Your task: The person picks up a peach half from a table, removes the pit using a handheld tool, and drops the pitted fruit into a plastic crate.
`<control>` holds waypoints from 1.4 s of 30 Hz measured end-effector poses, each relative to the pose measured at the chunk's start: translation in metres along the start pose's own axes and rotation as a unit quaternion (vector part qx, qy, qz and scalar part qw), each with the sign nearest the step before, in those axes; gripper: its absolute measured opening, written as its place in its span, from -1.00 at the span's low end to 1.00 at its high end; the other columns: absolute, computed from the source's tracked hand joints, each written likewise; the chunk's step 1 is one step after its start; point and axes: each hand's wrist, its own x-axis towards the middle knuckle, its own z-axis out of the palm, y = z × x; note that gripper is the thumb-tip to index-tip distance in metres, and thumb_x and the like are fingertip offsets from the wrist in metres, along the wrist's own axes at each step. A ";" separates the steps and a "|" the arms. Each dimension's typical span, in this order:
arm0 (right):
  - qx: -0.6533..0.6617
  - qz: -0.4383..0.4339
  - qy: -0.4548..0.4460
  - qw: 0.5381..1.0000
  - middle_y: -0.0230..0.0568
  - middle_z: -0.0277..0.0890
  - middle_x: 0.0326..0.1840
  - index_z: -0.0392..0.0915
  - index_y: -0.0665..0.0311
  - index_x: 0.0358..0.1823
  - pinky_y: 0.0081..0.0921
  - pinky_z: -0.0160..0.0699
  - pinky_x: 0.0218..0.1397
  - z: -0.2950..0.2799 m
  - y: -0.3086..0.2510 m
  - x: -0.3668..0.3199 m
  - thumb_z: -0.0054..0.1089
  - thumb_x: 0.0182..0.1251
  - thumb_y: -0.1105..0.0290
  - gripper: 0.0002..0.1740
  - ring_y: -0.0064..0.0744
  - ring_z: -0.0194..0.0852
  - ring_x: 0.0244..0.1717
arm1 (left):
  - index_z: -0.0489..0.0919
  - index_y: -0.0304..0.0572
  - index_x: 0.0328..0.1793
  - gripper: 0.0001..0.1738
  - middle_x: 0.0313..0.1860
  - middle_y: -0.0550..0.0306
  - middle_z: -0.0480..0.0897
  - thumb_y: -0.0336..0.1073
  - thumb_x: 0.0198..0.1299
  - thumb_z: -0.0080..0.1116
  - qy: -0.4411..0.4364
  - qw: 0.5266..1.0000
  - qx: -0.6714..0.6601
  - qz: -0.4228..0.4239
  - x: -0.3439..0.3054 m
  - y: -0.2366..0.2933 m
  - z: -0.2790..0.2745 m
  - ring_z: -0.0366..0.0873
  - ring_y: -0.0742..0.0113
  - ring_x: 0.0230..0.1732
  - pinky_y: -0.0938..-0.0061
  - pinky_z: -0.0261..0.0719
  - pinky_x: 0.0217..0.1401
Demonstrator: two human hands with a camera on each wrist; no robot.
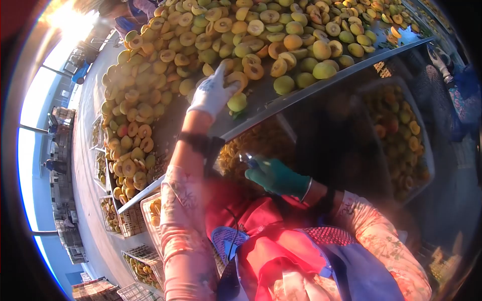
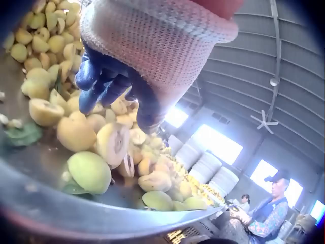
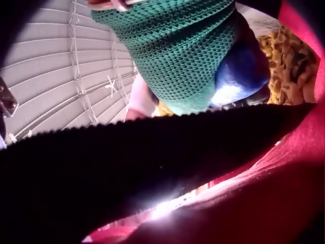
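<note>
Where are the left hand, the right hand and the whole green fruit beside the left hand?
left hand [image 1: 213,94], head view, back of the white glove.
right hand [image 1: 276,176], head view, back of the green glove.
green fruit [image 1: 237,103], head view, its rounded skin.

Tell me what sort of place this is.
Probably a fruit-processing shed: a long metal table heaped with whole and halved yellow-green fruit, crates of more beside it, and a high corrugated roof overhead.

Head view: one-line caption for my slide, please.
White-gloved left hand reaches among heaped yellow fruit, whole and halved, on a metal table; green-gloved right hand held low.
</note>
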 end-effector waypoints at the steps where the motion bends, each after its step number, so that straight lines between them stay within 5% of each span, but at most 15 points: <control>1: 0.052 0.068 -0.015 0.996 0.09 0.59 -0.45 0.48 0.36 -0.16 -0.14 0.54 -0.31 -0.010 -0.015 0.002 0.18 0.45 0.16 -0.65 0.08 0.63 -0.43 | 0.44 -0.12 0.48 -0.25 0.26 -0.23 0.62 0.05 0.23 0.32 0.000 1.000 0.019 0.012 0.010 -0.005 0.007 0.55 -0.15 0.31 0.17 0.47 0.35; 2: 0.104 0.134 -0.031 0.985 0.05 0.57 -0.47 0.46 0.36 -0.17 -0.17 0.52 -0.35 -0.015 -0.023 0.004 0.19 0.46 0.18 -0.67 0.04 0.62 -0.45 | 0.45 -0.11 0.47 -0.26 0.26 -0.23 0.62 0.04 0.22 0.33 0.001 0.999 0.038 0.022 0.019 -0.013 0.018 0.54 -0.16 0.31 0.16 0.46 0.36; 4: 0.120 0.054 0.085 0.988 0.01 0.54 -0.48 0.46 0.37 -0.16 -0.21 0.51 -0.37 -0.015 -0.021 0.006 0.19 0.47 0.20 -0.68 -0.03 0.61 -0.47 | 0.51 -0.17 0.40 -0.32 0.14 -0.15 0.69 -0.04 0.21 0.36 0.023 0.997 0.058 0.053 0.013 -0.009 0.017 0.65 -0.02 0.16 0.28 0.56 0.24; 10: 0.020 -0.166 0.181 0.969 0.08 0.58 -0.42 0.50 0.38 -0.08 -0.17 0.54 -0.36 -0.016 -0.028 0.020 0.23 0.45 0.20 -0.66 0.06 0.65 -0.40 | 0.60 -0.26 0.21 -0.54 -0.18 0.21 0.65 -0.08 0.35 0.26 -0.064 0.910 -0.381 -0.150 -0.091 -0.002 -0.013 0.58 0.52 -0.22 0.62 0.53 -0.27; 13: -0.058 -0.186 0.130 0.972 0.12 0.62 -0.31 0.54 0.39 0.02 -0.17 0.59 -0.26 -0.007 -0.037 0.019 0.26 0.43 0.31 -0.70 0.15 0.64 -0.32 | 0.57 -0.28 0.20 -0.49 -0.12 0.14 0.66 0.04 0.42 0.16 -0.056 0.836 -0.528 -0.139 -0.142 -0.017 0.009 0.62 0.44 -0.13 0.55 0.61 -0.15; 18: -0.179 -0.102 0.037 0.978 0.18 0.64 -0.23 0.57 0.40 0.04 -0.14 0.63 -0.24 -0.002 -0.057 -0.002 0.28 0.40 0.35 -0.70 0.20 0.65 -0.25 | 0.51 -0.27 0.21 -0.27 0.00 -0.03 0.69 0.34 0.46 -0.08 0.036 0.831 -0.542 -0.122 -0.182 -0.031 0.061 0.68 0.24 -0.01 0.39 0.73 0.03; 20: -0.181 -0.123 0.017 0.976 0.18 0.64 -0.24 0.56 0.44 0.03 -0.11 0.63 -0.27 -0.006 -0.053 -0.006 0.29 0.39 0.33 -0.67 0.19 0.67 -0.27 | 0.52 -0.27 0.21 -0.21 -0.01 -0.04 0.69 0.40 0.44 -0.11 -0.049 0.677 -0.710 -0.186 -0.188 -0.001 0.035 0.68 0.23 -0.02 0.39 0.72 0.03; 22: -0.218 -0.153 0.025 0.964 0.11 0.65 -0.34 0.49 0.42 0.02 -0.07 0.64 -0.31 -0.011 -0.058 -0.007 0.25 0.41 0.17 -0.58 0.13 0.69 -0.34 | 0.55 -0.27 0.18 -0.18 -0.01 -0.03 0.69 0.43 0.42 -0.15 0.009 0.791 -0.596 -0.137 -0.195 -0.006 0.046 0.68 0.25 -0.03 0.40 0.72 -0.01; 24: -0.253 -0.157 0.011 0.955 0.06 0.66 -0.41 0.46 0.41 0.02 -0.06 0.66 -0.34 -0.012 -0.067 -0.010 0.22 0.42 0.08 -0.52 0.09 0.70 -0.38 | 0.56 -0.30 0.18 -0.23 -0.04 0.00 0.69 0.35 0.48 -0.19 -0.007 0.815 -0.565 -0.126 -0.200 -0.008 0.047 0.66 0.29 -0.07 0.42 0.70 -0.01; 26: -0.287 -0.136 -0.024 0.948 0.04 0.66 -0.43 0.46 0.41 0.02 -0.08 0.67 -0.34 -0.012 -0.078 -0.012 0.19 0.43 0.07 -0.52 0.07 0.71 -0.39 | 0.55 -0.37 0.22 -0.35 -0.09 0.06 0.68 0.15 0.59 -0.24 -0.097 0.759 -0.625 -0.154 -0.201 0.004 0.024 0.63 0.36 -0.15 0.48 0.65 0.01; 31: -0.344 -0.135 -0.081 0.926 0.02 0.64 -0.49 0.48 0.43 0.05 -0.07 0.67 -0.34 -0.015 -0.077 -0.009 0.11 0.47 0.06 -0.51 0.07 0.70 -0.42 | 0.57 -0.37 0.18 -0.26 -0.12 0.09 0.65 0.23 0.59 -0.33 -0.144 0.855 -0.480 -0.132 -0.207 0.010 0.007 0.57 0.42 -0.21 0.49 0.58 0.07; 36: -0.354 -0.134 -0.141 0.915 0.06 0.62 -0.51 0.50 0.41 0.05 -0.05 0.65 -0.33 -0.019 -0.076 -0.007 0.08 0.48 0.09 -0.54 0.11 0.68 -0.43 | 0.59 -0.29 0.14 -0.57 -0.14 0.19 0.70 -0.09 0.35 0.28 -0.095 0.897 -0.431 0.003 -0.215 -0.017 0.022 0.69 0.32 -0.16 0.39 0.68 0.06; 39: -0.343 -0.136 -0.151 0.917 0.09 0.62 -0.50 0.50 0.41 0.06 -0.03 0.65 -0.31 -0.017 -0.063 -0.007 0.08 0.48 0.11 -0.56 0.15 0.67 -0.41 | 0.60 -0.29 0.15 -0.58 -0.14 0.19 0.70 -0.11 0.36 0.28 -0.142 0.952 -0.269 0.019 -0.206 -0.040 0.031 0.69 0.32 -0.17 0.40 0.69 0.03; 40: -0.344 -0.139 -0.155 0.916 0.11 0.62 -0.48 0.50 0.42 0.06 -0.03 0.65 -0.30 -0.014 -0.052 -0.006 0.07 0.48 0.12 -0.55 0.16 0.67 -0.39 | 0.60 -0.29 0.15 -0.54 -0.16 0.19 0.70 -0.04 0.38 0.25 -0.122 0.942 -0.307 0.062 -0.207 -0.053 0.043 0.69 0.33 -0.21 0.41 0.70 -0.04; 42: -0.318 -0.129 -0.155 0.927 0.15 0.63 -0.45 0.49 0.43 0.06 -0.01 0.65 -0.27 -0.012 -0.042 -0.006 0.07 0.47 0.12 -0.55 0.19 0.67 -0.37 | 0.61 -0.26 0.15 -0.48 -0.20 0.20 0.70 0.10 0.44 0.13 -0.168 0.885 -0.435 -0.018 -0.211 -0.066 0.052 0.68 0.36 -0.29 0.46 0.69 -0.20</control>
